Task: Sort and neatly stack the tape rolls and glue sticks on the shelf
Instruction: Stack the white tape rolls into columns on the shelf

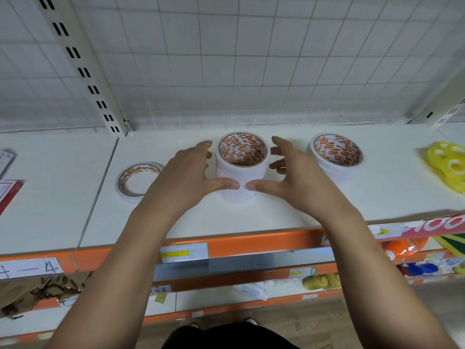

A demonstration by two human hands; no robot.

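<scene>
- At mid-shelf, the tape stack (239, 173) is flanked by left hand (186, 177) and right hand (294, 177), fingers open, thumbs touching.
- Rolls are judged light, stiff and slide-prone; both sides are best held.

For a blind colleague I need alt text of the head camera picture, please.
Two bare hands, left hand and right hand, cup the middle stack of white tape rolls on a white shelf, thumbs touching its front. A second stack stands to its right, a single roll lies flat to its left.
</scene>
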